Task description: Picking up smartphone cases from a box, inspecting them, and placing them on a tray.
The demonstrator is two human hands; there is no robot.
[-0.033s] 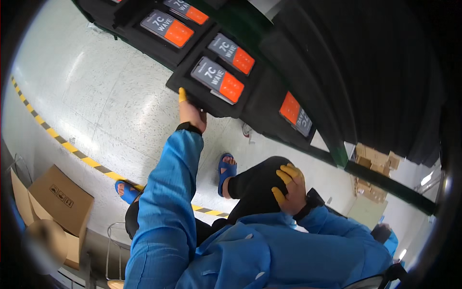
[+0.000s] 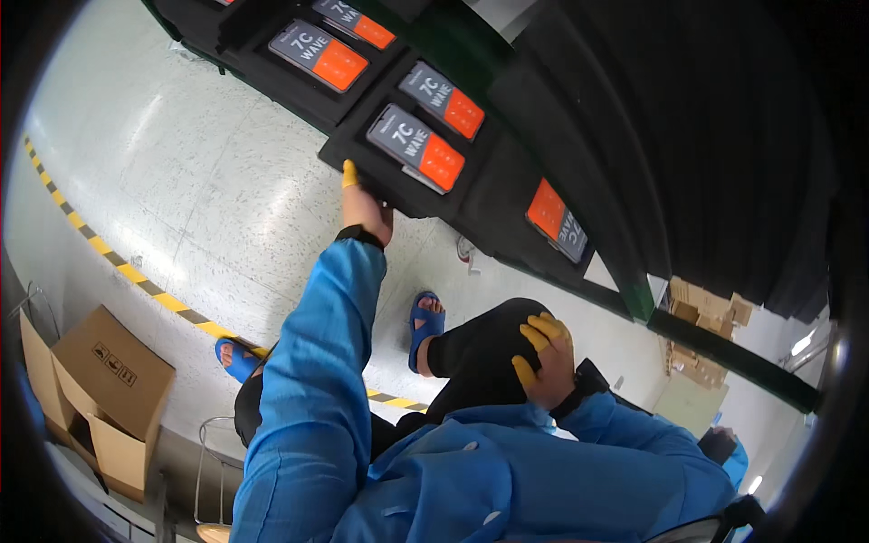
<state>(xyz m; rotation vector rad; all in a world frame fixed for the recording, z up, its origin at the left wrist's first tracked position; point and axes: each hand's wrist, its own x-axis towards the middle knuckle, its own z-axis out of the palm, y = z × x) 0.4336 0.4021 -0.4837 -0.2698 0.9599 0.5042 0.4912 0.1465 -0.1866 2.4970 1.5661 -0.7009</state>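
My left hand (image 2: 364, 210) reaches forward in a blue sleeve, with a yellow cot on the thumb tip. It grips the near edge of a black tray (image 2: 362, 149) that holds a flat grey-and-orange box (image 2: 416, 147); the fingers are hidden under the tray. More black trays with the same boxes (image 2: 319, 54) lie in a row along a dark line. My right hand (image 2: 543, 362), with yellow fingertip cots, rests with fingers spread on my black-trousered knee (image 2: 480, 344) and holds nothing.
An open cardboard box (image 2: 109, 380) stands at the lower left. Yellow-and-black tape (image 2: 136, 271) crosses the speckled floor. My feet wear blue sandals (image 2: 425, 324). A dark rail (image 2: 724, 355) runs to the right, with stacked cardboard (image 2: 701, 303) behind it.
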